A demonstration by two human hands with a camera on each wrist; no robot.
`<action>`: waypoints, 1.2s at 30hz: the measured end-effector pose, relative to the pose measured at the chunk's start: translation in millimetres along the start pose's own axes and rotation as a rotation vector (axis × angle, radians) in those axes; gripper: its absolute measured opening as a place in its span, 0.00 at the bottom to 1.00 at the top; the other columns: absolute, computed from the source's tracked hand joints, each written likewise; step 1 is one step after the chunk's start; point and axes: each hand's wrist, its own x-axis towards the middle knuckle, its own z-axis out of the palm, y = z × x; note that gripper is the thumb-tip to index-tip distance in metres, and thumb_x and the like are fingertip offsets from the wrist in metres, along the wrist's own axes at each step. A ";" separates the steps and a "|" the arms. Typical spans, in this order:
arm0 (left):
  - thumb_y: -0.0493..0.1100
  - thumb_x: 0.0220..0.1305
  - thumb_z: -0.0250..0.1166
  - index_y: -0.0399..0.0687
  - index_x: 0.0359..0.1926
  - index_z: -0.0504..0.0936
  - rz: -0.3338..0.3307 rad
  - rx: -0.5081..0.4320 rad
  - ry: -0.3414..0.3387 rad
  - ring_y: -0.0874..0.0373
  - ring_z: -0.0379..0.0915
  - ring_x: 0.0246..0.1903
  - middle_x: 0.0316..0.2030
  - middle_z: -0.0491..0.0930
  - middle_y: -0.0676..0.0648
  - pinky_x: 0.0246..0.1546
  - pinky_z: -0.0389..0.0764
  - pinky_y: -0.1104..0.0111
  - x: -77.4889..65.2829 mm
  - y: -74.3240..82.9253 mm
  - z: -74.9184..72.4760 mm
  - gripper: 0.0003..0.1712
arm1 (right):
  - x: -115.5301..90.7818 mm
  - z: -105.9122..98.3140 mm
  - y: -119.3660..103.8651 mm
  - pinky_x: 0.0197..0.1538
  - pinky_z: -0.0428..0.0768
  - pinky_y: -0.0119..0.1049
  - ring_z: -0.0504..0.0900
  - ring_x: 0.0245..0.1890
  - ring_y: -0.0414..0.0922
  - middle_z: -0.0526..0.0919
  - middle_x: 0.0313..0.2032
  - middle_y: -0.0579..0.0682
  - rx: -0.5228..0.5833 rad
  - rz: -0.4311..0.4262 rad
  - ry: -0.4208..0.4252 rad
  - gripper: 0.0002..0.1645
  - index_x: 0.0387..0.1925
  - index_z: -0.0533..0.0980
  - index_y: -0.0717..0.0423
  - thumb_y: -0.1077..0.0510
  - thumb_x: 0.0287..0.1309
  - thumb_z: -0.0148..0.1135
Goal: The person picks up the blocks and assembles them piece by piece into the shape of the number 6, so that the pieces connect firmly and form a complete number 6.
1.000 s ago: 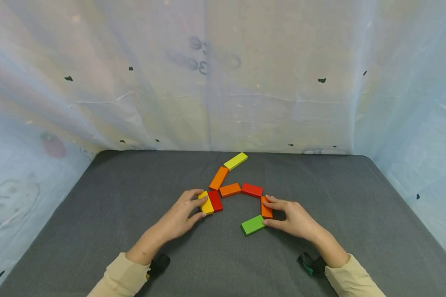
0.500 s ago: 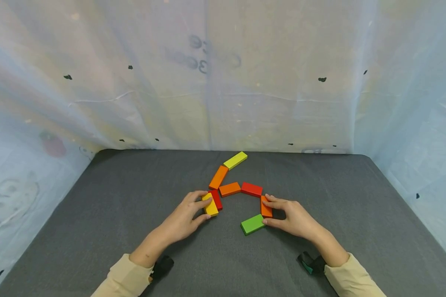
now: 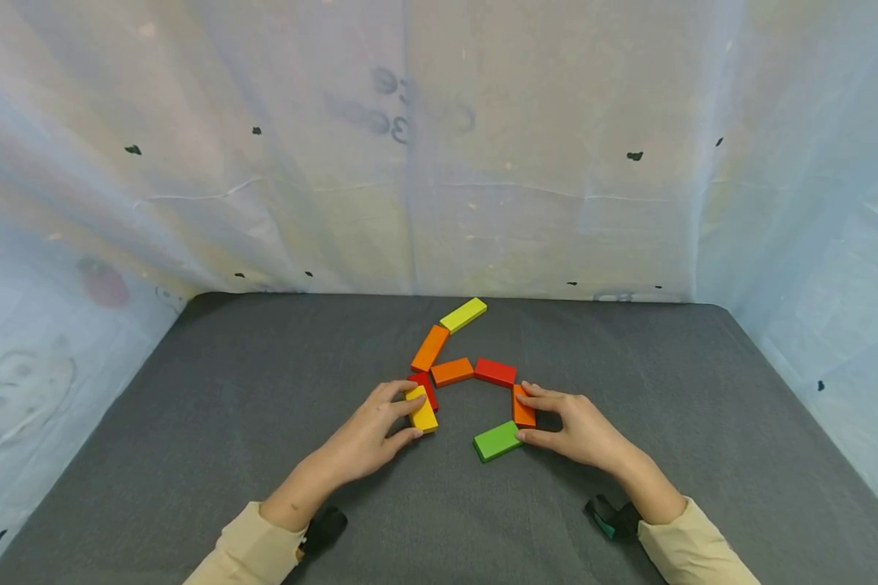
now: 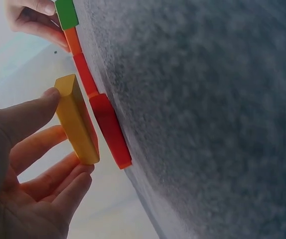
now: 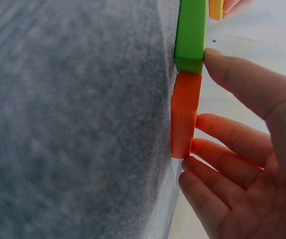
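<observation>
My left hand [image 3: 371, 435] grips a yellow block [image 3: 422, 409] by its two ends, thumb at one and fingers at the other. The left wrist view shows this block [image 4: 76, 122] raised off the cloth, a gap between it and a flat red block [image 4: 109, 130]. From the head view it partly covers that red block [image 3: 428, 387]. My right hand [image 3: 574, 426] rests its fingertips on an orange block [image 3: 523, 406], fingers loosely bent. Its thumb touches the corner of a green block [image 3: 497, 442] that meets the orange one end to end.
Another orange block [image 3: 452, 372] and a red block [image 3: 495, 372] continue the curved row. An orange block [image 3: 430, 348] and a lime-yellow block [image 3: 464, 314] branch off toward the back. All lie on a dark grey cloth [image 3: 263, 357]; a pale plastic sheet [image 3: 527, 203] hangs behind.
My left hand has moved the yellow block right and toward me, uncovering more of the cloth to its left. My right hand keeps its place on the orange block.
</observation>
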 end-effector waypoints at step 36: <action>0.43 0.62 0.66 0.37 0.61 0.75 0.027 -0.042 -0.099 0.49 0.66 0.58 0.61 0.69 0.43 0.56 0.74 0.56 -1.2 17.7 7.9 0.28 | 0.6 -1.4 -2.8 0.59 0.73 0.55 0.71 0.63 0.58 0.71 0.64 0.59 0.004 0.019 -0.011 0.36 0.60 0.74 0.62 0.45 0.55 0.68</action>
